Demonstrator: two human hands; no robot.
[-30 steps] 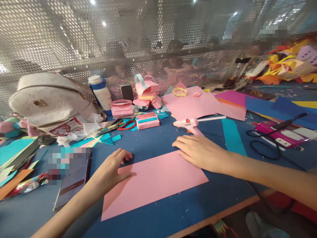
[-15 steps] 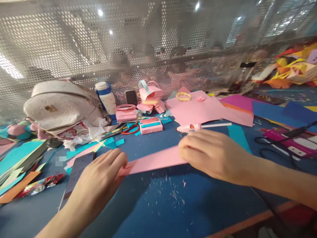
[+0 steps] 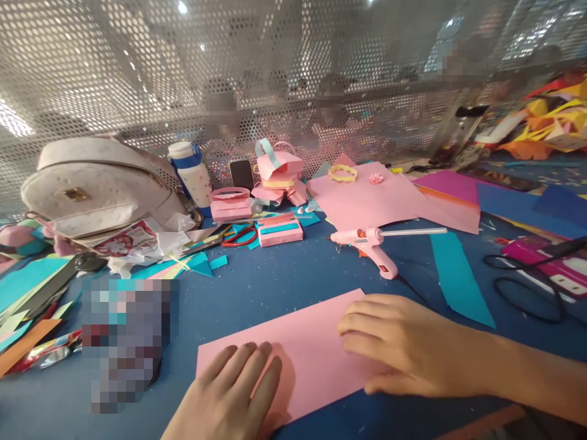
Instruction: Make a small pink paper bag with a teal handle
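Observation:
A pink sheet of paper (image 3: 316, 348) lies on the blue tabletop in front of me, its long side slanting up to the right. My left hand (image 3: 233, 388) rests on its near left part, with the fingers stretched out on the paper. On the right end lies my right hand (image 3: 394, 345), its fingers slightly bent and its thumb apart, covering that edge. Both hands are open. Beyond the right hand is a pink glue gun (image 3: 367, 238) with a clear glue stick in its back. A small pink paper box with a blue band (image 3: 280, 231) sits farther off.
A white backpack (image 3: 96, 189) and a bottle (image 3: 191, 177) stand at the back left. Scissors (image 3: 238, 235) lie among paper scraps. Large pink sheets (image 3: 367, 205), a teal strip (image 3: 461, 278) and a magenta power strip (image 3: 545, 263) with a cable are at the right.
The pink paper, held up narrow and tilted between both hands before, now lies flat and wide on the table. My hands have come down nearer, fingers loosened, and the glue gun shows fully.

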